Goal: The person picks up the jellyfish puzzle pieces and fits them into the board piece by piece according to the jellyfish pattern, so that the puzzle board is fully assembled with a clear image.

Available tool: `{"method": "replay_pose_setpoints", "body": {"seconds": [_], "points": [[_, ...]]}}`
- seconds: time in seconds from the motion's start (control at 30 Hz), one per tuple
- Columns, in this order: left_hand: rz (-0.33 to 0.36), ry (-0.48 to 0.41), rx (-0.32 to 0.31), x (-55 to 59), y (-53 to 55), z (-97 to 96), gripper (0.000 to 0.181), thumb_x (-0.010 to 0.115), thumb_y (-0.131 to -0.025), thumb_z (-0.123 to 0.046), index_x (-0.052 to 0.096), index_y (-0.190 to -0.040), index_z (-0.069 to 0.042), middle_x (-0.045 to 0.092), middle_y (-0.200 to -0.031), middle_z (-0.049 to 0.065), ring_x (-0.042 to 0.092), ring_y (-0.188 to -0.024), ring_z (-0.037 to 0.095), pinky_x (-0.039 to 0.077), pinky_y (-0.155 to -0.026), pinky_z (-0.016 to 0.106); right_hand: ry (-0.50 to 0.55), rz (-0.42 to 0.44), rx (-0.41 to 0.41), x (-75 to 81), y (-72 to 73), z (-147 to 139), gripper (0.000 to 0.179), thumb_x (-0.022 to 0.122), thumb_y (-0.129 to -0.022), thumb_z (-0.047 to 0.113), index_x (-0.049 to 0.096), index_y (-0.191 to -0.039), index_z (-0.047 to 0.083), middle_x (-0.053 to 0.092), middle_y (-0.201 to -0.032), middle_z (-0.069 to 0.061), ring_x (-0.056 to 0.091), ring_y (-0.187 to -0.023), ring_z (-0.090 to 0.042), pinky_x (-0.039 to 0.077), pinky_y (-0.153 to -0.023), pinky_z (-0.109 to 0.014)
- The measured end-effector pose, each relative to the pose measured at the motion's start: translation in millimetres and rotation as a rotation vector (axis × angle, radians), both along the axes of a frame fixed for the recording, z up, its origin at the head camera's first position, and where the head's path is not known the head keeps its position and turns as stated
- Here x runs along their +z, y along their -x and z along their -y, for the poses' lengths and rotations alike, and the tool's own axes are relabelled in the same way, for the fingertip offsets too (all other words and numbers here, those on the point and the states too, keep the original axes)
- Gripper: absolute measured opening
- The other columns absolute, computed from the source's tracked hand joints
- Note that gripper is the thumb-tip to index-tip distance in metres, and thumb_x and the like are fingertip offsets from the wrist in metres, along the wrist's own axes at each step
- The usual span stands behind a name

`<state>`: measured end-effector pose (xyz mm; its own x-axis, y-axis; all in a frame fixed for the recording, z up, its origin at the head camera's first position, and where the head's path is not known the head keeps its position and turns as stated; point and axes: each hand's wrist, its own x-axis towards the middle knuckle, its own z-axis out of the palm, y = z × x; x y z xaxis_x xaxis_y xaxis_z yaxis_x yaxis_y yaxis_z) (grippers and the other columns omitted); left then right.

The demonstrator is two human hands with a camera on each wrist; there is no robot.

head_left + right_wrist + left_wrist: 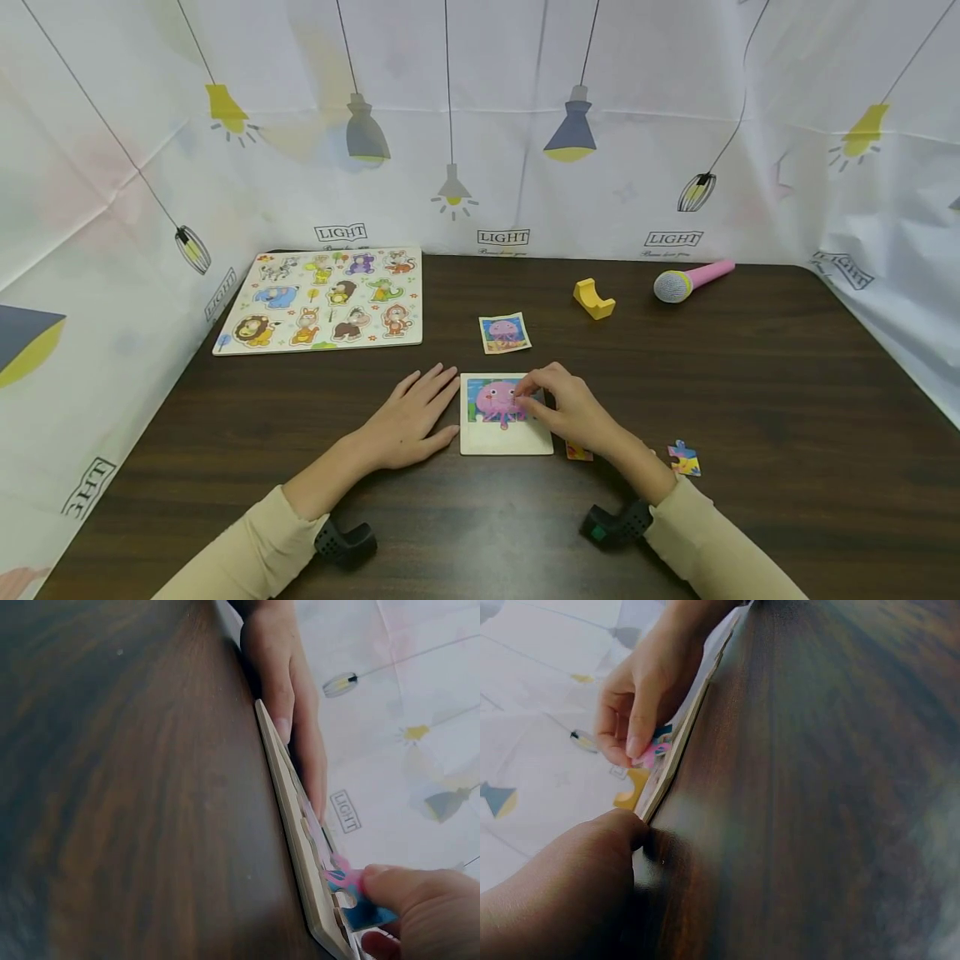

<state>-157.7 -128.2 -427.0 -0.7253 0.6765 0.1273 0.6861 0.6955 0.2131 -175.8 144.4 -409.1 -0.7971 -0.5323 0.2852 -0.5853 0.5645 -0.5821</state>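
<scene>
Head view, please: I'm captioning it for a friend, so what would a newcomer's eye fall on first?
First, the pink octopus on the puzzle, between the left hand and the right hand, which pinches a piece at the puzzle's right side. Next, perhaps, the pink microphone at the far right and the animal board at the far left.
</scene>
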Motion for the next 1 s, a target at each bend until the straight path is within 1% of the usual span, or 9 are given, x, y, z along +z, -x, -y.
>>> {"method": "replay_pose_setpoints", "body": {"seconds": [0.13,0.23,0.33,0.47,0.7,0.87,1.0], "points": [[-0.003,0.000,-0.002,-0.3,0.3,-0.1,0.065,0.037,-0.096,-0.043,0.025,-0.145,-0.003,0.020,-0.150,0.012,0.013,-0.138,0.027,0.012,-0.107,0.047,-0.006,-0.005,-0.014,-3.1,-0.1,0.4,0.003,0.065,-0.086,0.017,0.066,-0.087,0.014,0.059,-0.084,0.011,0.046,-0.087,-0.012,0.042,-0.072,-0.033],[-0.004,0.005,0.000,-0.2,0.2,0.2,0.065,0.037,-0.096,-0.044,0.025,-0.145,-0.003,0.020,-0.150,0.012,0.013,-0.138,0.026,0.013,-0.107,0.047,-0.002,-0.043,-0.012,-5.5,0.7,1.7,0.002,0.067,-0.084,0.016,0.066,-0.085,0.014,0.060,-0.082,0.011,0.046,-0.088,-0.013,0.040,-0.074,-0.034],[-0.004,0.011,0.004,0.1,0.0,0.6,0.065,0.036,-0.096,-0.044,0.024,-0.145,-0.003,0.020,-0.150,0.011,0.013,-0.138,0.026,0.012,-0.108,0.047,-0.011,-0.087,-0.009,-8.4,1.7,3.5,0.005,0.070,-0.082,0.014,0.066,-0.084,0.016,0.060,-0.081,0.010,0.046,-0.088,-0.014,0.038,-0.076,-0.036],[-0.003,0.013,0.006,0.8,-0.1,0.9,0.065,0.036,-0.096,-0.044,0.024,-0.145,-0.004,0.019,-0.150,0.011,0.012,-0.138,0.026,0.012,-0.108,0.047,-0.036,-0.119,-0.028,-11.5,1.8,4.6,0.007,0.071,-0.081,0.016,0.065,-0.084,0.017,0.058,-0.082,0.009,0.044,-0.086,-0.015,0.035,-0.075,-0.036],[-0.008,0.012,0.005,0.7,-0.5,1.0,0.064,0.037,-0.096,-0.043,0.025,-0.145,-0.003,0.020,-0.150,0.012,0.013,-0.138,0.026,0.013,-0.107,0.047,-0.054,-0.146,-0.056,-13.1,0.9,4.5,0.007,0.072,-0.080,0.019,0.065,-0.083,0.018,0.055,-0.082,0.007,0.041,-0.085,-0.015,0.029,-0.072,-0.035],[-0.010,0.015,0.005,-0.2,-0.3,0.6,0.064,0.037,-0.096,-0.043,0.025,-0.145,-0.003,0.020,-0.150,0.011,0.013,-0.138,0.026,0.013,-0.107,0.047,-0.068,-0.152,-0.055,-13.1,0.3,3.5,0.007,0.072,-0.080,0.020,0.065,-0.083,0.018,0.055,-0.083,0.007,0.041,-0.085,-0.014,0.029,-0.072,-0.035],[-0.010,0.012,0.002,0.2,-0.3,0.3,0.064,0.037,-0.096,-0.043,0.025,-0.145,-0.003,0.020,-0.150,0.012,0.013,-0.138,0.026,0.013,-0.107,0.047,-0.057,-0.153,-0.048,-10.5,-1.1,2.5,0.007,0.072,-0.080,0.020,0.066,-0.084,0.018,0.055,-0.084,0.007,0.041,-0.085,-0.015,0.030,-0.072,-0.035]]}}
